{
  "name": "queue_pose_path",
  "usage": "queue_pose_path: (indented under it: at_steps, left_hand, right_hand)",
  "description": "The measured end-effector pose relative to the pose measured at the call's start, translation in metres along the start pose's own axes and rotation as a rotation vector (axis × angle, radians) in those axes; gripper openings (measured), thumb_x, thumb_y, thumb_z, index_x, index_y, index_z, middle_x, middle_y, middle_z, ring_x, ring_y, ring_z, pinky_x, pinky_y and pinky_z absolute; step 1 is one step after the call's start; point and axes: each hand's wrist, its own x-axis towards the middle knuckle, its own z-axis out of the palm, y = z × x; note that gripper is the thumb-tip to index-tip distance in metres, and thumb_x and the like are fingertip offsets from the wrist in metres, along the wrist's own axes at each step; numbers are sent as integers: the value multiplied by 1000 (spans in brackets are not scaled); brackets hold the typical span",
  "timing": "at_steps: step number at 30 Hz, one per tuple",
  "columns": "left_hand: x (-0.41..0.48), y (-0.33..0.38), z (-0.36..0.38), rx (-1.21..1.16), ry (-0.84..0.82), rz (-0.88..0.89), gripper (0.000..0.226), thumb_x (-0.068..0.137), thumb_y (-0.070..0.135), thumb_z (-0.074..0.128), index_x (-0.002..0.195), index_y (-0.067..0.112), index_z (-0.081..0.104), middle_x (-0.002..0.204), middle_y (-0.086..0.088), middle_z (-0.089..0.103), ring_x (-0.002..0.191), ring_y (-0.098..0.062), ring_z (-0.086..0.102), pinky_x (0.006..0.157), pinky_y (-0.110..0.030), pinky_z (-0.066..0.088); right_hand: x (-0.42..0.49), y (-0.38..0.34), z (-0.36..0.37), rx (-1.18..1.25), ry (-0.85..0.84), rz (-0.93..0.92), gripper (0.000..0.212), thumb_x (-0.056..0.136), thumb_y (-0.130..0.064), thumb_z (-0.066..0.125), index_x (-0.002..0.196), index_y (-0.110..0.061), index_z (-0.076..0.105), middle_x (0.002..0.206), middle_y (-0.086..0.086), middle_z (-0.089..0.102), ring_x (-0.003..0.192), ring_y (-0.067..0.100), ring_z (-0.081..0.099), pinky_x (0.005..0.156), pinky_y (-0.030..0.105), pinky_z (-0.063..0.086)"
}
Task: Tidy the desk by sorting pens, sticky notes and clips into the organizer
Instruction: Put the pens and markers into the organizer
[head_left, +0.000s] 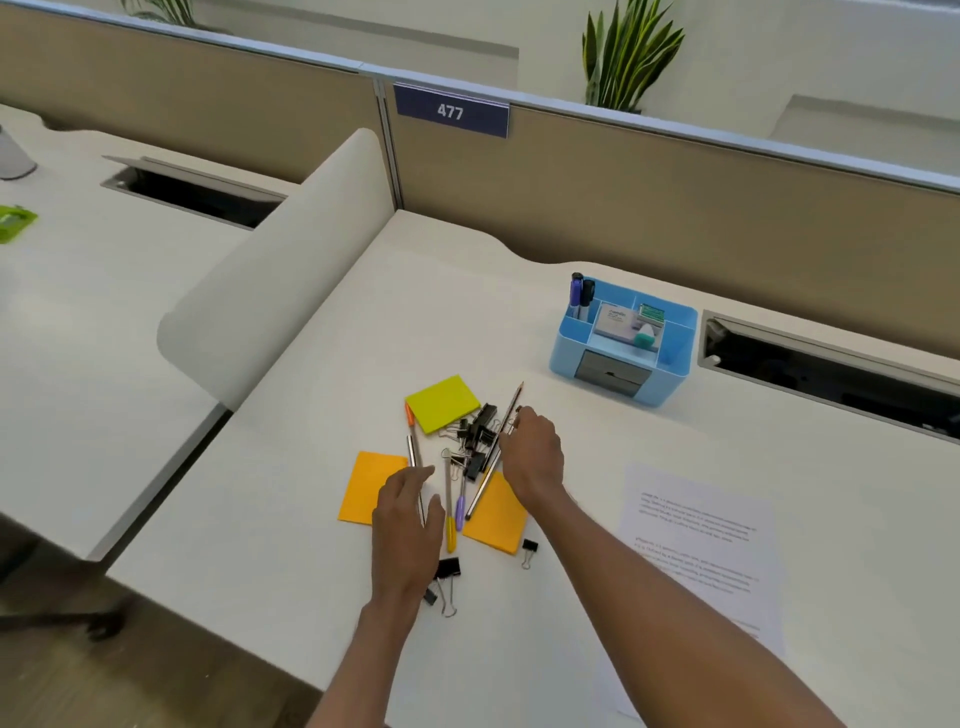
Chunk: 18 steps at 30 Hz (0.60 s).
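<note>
**Hands Over a Heap of Stationery**

The white, matt surface had a wavy far edge. A printed sheet of paper lay flat at its right. Far right of the heap stood the light-blue plastic organizer, boxy with rounded corners and a grey drawer in front; two markers stood upright in its rear left compartment.

Both bare forearms reached forward. The left hand lay palm down, fingers straight and released, over a silver pen and the edge of an orange sticky pad. The right hand showed its back, fingers curled down at a long grey pencil; whether they grasped it could not be told.

A lime-green pad and a second orange pad lay flat beside the heap. The pencil ran diagonally, tip pointing away toward the organizer. A yellow pen and a purple pen lay roughly near-to-far. Black binder clips with wire handles clustered between the pads; a loose clip lay just beside the second orange pad.
</note>
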Motion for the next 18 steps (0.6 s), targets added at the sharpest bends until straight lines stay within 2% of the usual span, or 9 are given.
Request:
queue_pose_path:
  at_steps: [6, 9, 11, 14, 16, 18]
  left_hand:
    - [-18, -8, -2, 14, -12, -5, 40, 94, 7, 65, 132, 17, 64, 137, -3, 58, 130, -17, 49, 108, -33, 44]
    - [-21, -10, 1, 64, -33, 8, 40, 95, 13, 65, 135, 16, 63, 148, -4, 52, 140, -19, 43, 113, -33, 39]
    - [-22, -13, 6, 77, -49, 23, 42, 96, 17, 65, 138, 17, 61, 155, -3, 45, 146, -18, 37, 115, -33, 36]
    - [-22, -17, 14, 83, -63, 44, 46, 97, 21, 64, 142, 20, 57, 162, -1, 35, 152, -17, 27, 119, -40, 36]
    - [-22, -18, 22, 84, -70, 61, 46, 98, 24, 62, 144, 21, 55, 164, 2, 31, 154, -15, 22, 119, -42, 36]
    - [-21, -18, 28, 81, -82, 74, 45, 99, 26, 59, 144, 23, 54, 165, 5, 28, 155, -13, 20, 119, -46, 36]
  right_hand:
    - [7, -8, 8, 16, 35, 153, 22, 97, -1, 54, 119, -4, 53, 116, 17, 63, 103, 34, 65, 80, 41, 54]
    - [11, -13, 5, 160, 54, 271, 26, 93, 0, 58, 119, -3, 53, 117, 17, 63, 106, 34, 64, 82, 42, 55]
    - [12, -15, 0, 266, 53, 321, 30, 90, -5, 65, 118, -2, 54, 116, 16, 63, 105, 35, 64, 76, 39, 53]
    - [12, -20, -19, 341, 119, 242, 15, 88, -12, 67, 92, -2, 58, 93, 14, 64, 85, 32, 64, 60, 33, 45]
    - [14, -26, -41, 400, 247, 108, 13, 90, -11, 63, 83, -1, 58, 85, 14, 64, 78, 31, 61, 63, 38, 48]
    - [20, -33, -70, 440, 389, -33, 15, 97, -13, 58, 86, -4, 60, 88, 12, 63, 81, 26, 59, 68, 40, 50]
